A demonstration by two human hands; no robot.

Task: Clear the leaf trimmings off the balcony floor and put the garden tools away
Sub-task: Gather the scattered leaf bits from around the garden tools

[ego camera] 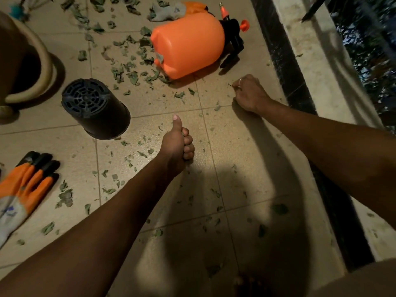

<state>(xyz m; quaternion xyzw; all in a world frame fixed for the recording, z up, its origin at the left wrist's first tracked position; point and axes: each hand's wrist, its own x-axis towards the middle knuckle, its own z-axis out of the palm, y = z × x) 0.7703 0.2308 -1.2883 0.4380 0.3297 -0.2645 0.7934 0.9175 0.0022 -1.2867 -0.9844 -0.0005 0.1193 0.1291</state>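
A: Fingers?
B: Clenched on the left hand (177,144), thumb up, round some of the leaf trimmings (132,77); curled on the right hand (248,93), pinching one scrap.
A: Around?
B: Beige floor tiles (150,108), trimmings thickest upper centre beside the toppled orange sprayer (188,46); gloves (25,187) lower left; dark kerb (285,67) at right.

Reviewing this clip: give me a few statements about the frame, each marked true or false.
1. The sprayer stands upright. False: it lies on its side.
2. The pot lies tipped over, its base showing. True.
3. The gloves are being worn. False: they lie on the floor.
4. Trimmings litter the floor. True.
5. The left hand lies flat and open. False: its fingers are curled round trimmings, thumb up.
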